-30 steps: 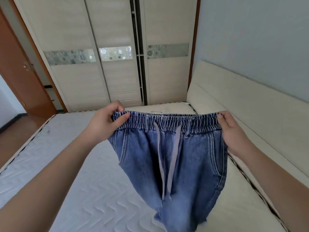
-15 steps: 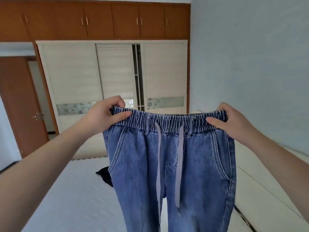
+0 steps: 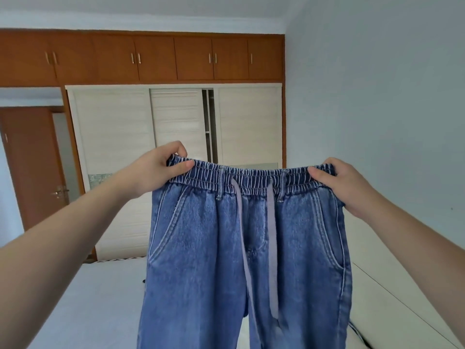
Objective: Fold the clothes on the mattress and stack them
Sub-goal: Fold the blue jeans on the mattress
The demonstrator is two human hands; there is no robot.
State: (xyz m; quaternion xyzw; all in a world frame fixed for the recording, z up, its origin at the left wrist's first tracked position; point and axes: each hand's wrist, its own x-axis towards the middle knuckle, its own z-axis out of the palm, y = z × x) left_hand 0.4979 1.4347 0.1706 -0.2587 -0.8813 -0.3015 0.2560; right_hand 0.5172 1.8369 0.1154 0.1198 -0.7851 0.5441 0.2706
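A pair of blue denim trousers (image 3: 206, 260) with an elastic waistband and two grey drawstrings hangs in the air in front of me, front side facing me, legs running out of the bottom of the frame. My left hand (image 3: 158, 170) pinches the left end of the waistband. At the right end, my right hand (image 3: 344, 185) pinches the band between thumb and fingers. The white quilted mattress (image 3: 100, 298) lies below, mostly hidden behind the trousers.
A cream headboard (image 3: 392, 293) runs along the right beside the blue wall. Beyond the mattress stands a white sliding-door wardrobe (image 3: 115, 137) under brown upper cabinets (image 3: 156, 59). A brown door (image 3: 32, 170) stands at the left.
Both hands have lifted the trousers higher, from just above the mattress to full hanging length, and my view has tilted up. The dark item seen beside the trousers is now almost hidden.
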